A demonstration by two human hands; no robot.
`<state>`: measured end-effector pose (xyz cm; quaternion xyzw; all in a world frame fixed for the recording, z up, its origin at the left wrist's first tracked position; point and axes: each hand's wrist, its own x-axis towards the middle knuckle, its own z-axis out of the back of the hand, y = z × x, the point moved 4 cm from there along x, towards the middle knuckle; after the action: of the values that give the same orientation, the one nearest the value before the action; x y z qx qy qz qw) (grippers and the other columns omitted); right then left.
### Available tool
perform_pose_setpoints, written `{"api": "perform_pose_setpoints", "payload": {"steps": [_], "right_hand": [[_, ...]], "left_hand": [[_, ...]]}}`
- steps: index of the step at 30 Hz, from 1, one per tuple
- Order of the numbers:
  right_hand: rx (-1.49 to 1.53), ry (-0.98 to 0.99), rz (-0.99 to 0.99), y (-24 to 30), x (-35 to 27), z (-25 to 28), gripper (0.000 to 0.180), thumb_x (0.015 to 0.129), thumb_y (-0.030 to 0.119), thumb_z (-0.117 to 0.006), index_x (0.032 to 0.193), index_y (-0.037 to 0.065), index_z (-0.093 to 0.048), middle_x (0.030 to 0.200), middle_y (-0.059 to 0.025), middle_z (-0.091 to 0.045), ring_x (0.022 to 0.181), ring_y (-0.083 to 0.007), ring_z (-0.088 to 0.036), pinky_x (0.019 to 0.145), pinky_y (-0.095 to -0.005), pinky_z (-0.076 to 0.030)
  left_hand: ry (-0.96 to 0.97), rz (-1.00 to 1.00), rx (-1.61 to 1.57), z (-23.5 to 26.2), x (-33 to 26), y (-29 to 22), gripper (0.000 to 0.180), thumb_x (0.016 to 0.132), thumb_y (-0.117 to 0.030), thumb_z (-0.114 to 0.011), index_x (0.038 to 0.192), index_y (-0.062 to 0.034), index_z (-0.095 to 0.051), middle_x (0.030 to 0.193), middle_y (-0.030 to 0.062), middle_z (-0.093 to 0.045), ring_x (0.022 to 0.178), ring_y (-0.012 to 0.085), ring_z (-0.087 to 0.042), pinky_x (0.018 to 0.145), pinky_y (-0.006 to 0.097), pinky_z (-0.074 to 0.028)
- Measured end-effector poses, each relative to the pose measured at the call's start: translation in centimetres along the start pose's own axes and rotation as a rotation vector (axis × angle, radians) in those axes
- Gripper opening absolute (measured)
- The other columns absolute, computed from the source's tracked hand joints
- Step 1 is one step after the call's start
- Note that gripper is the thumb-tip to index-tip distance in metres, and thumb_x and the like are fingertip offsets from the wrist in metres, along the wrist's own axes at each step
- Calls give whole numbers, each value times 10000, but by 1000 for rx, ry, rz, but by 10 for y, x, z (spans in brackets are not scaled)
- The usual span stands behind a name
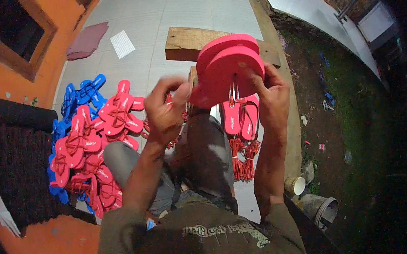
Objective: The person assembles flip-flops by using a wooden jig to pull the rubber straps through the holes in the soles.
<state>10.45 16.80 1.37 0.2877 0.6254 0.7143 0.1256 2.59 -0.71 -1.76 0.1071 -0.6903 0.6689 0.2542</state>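
A pair of red flip-flop soles (229, 66), stacked sole to sole, is gripped at its lower right edge by the right hand (271, 94), raised above the lap and in front of the wooden beam (184, 44); a metal two-pronged tool (234, 93) is seen hanging from the lower sole. The left hand (163, 113) is blurred, its fingers curled close to the soles' left edge, and whether anything is held cannot be told. Finished red and blue flip-flops (90, 137) are heaped on the tiled floor (169, 9) towards its left edge.
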Motion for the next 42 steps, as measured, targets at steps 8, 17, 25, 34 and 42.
{"api": "perform_pose_setpoints", "payload": {"steps": [8,17,25,34,42], "right_hand": [[98,73,4,-4,-1,0,237,805,148,-600,968,-20,-564,878,-63,-587,800,-124,-555,717,-250,-458],[-59,-24,344,15,27,-32,189,795,147,-602,878,-8,-533,776,-109,-575,725,-199,-563,663,-311,-441],[108,246,-227,-36,-51,-18,316,833,214,-582,1045,-12,-521,926,-63,-585,769,-156,-558,734,-280,-456],[185,337,-402,-57,-62,-20,292,751,74,-638,1015,-5,-542,878,-58,-613,786,-114,-575,708,-251,-471],[87,215,-318,-96,-100,-25,249,719,61,-642,939,16,-534,802,-34,-579,735,-115,-554,688,-244,-451]], "left_hand": [[304,-15,-28,-59,25,-13,296,835,-324,-551,892,-34,-565,769,135,-593,726,207,-611,635,310,-465],[80,-294,136,-34,66,-49,281,858,-287,-524,937,-19,-557,816,98,-587,721,169,-559,665,285,-443],[319,139,13,-5,-31,4,326,794,-288,-609,970,-19,-547,838,118,-581,741,182,-577,674,309,-451],[540,433,-8,-8,-54,25,284,743,-135,-636,973,-3,-535,836,61,-587,782,115,-544,701,280,-456],[370,327,206,-2,-102,29,239,763,-147,-586,945,-1,-535,842,151,-562,778,302,-565,690,349,-443]]}}
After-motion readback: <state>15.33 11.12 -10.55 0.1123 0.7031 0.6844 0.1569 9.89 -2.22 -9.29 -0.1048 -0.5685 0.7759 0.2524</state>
